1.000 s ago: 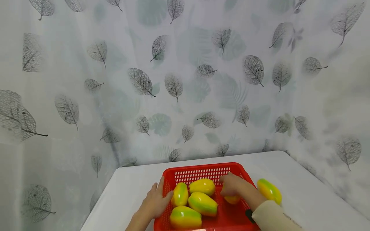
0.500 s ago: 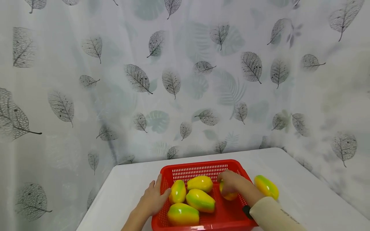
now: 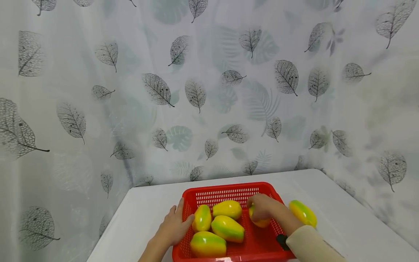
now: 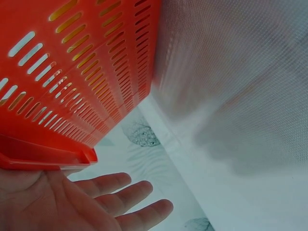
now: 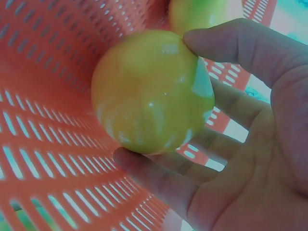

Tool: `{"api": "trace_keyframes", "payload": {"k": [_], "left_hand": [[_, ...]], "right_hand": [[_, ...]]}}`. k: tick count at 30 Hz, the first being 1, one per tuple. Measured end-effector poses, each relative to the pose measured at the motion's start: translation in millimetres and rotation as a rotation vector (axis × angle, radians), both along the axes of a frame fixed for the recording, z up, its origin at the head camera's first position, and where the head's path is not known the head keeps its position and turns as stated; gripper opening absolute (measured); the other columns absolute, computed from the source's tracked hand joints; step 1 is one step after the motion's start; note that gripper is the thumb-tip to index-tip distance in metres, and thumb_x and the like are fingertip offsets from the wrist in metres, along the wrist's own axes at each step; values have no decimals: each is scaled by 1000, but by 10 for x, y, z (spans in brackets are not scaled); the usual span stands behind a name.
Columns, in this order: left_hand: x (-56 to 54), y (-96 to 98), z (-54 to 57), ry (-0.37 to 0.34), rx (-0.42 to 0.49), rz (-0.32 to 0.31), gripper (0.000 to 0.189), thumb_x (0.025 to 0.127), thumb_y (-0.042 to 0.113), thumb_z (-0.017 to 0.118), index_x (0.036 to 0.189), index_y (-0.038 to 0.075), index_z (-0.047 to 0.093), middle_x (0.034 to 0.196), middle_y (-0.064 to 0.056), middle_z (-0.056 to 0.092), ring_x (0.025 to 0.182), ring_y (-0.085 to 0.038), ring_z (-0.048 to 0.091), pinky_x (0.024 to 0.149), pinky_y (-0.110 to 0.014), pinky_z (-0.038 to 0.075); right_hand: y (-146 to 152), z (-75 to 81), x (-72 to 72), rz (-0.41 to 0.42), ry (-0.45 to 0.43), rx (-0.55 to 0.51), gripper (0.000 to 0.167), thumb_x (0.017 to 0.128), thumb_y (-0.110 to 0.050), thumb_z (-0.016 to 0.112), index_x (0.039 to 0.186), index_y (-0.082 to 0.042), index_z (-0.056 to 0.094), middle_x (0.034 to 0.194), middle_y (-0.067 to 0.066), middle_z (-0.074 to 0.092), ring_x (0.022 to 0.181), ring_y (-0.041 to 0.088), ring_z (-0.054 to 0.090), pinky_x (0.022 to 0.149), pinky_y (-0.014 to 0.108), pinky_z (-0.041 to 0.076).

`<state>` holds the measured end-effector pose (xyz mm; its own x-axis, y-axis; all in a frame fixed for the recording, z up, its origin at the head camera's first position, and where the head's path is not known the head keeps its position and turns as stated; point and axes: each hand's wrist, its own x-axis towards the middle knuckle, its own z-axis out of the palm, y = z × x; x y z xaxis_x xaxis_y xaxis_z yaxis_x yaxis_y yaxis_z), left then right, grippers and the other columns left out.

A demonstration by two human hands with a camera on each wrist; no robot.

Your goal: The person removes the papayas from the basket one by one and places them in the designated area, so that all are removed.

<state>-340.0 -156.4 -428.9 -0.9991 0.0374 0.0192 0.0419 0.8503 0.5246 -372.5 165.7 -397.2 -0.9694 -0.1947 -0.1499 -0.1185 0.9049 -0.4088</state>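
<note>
In the head view, a red plastic basket (image 3: 226, 187) with slotted walls stands on the table. Several yellow-green papayas lie in its left half, among them a front papaya (image 3: 208, 244) and a middle papaya (image 3: 228, 228). My right hand (image 3: 263, 207) reaches into the basket's right side and grips another papaya (image 5: 149, 91), thumb on one side and fingers round the other. At the left rim is my left hand (image 3: 173, 225), its thumb over the edge. The left wrist view shows the left fingers (image 4: 144, 214) extended outside the basket wall (image 4: 91, 62).
One more papaya (image 3: 302, 213) lies on the white table (image 3: 340, 214), just right of the basket. A leaf-patterned curtain (image 3: 209, 91) hangs behind and along both sides. A dark band (image 3: 282, 241) sits at the right wrist, by the basket's right rim.
The head view has shifted slightly. More of the papaya in my right hand shows below the fingers than a second ago. My left hand stays at the rim.
</note>
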Motion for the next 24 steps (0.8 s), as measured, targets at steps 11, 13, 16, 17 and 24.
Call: {"api": "trace_keyframes", "payload": {"k": [11, 13, 16, 17, 24], "left_hand": [[0, -2, 5, -6, -3, 11, 89, 92, 48, 67, 163, 12, 28, 152, -33, 44, 127, -59, 54, 83, -69, 58], [4, -2, 3, -5, -1, 11, 89, 92, 48, 68, 163, 12, 28, 152, -33, 44, 127, -59, 54, 82, -68, 58], [10, 1, 0, -2, 5, 9, 90, 91, 47, 68, 163, 11, 29, 151, -33, 45, 126, -58, 55, 80, -67, 59], [11, 2, -1, -2, 6, 9, 90, 91, 47, 68, 163, 12, 29, 151, -33, 45, 125, -58, 55, 80, -66, 60], [14, 5, 1, -9, 10, 9, 88, 92, 47, 67, 163, 12, 28, 151, -33, 44, 126, -59, 54, 80, -66, 59]], "right_hand": [[55, 210, 60, 51, 135, -56, 46, 73, -10, 87, 116, -10, 73, 114, 8, 66, 98, 24, 57, 88, 46, 60], [79, 246, 66, 54, 151, -84, 45, 74, -9, 85, 117, -10, 73, 116, 9, 67, 97, 24, 57, 85, 45, 60], [131, 300, 67, 49, 161, -135, 45, 75, -7, 81, 119, -9, 72, 119, 11, 66, 96, 25, 56, 81, 42, 59], [152, 319, 68, 42, 160, -154, 46, 75, -6, 80, 120, -9, 71, 120, 12, 65, 95, 25, 56, 79, 41, 59], [295, 442, 88, 22, 160, -257, 51, 77, -6, 78, 127, -7, 69, 123, 16, 62, 93, 25, 57, 76, 38, 62]]}}
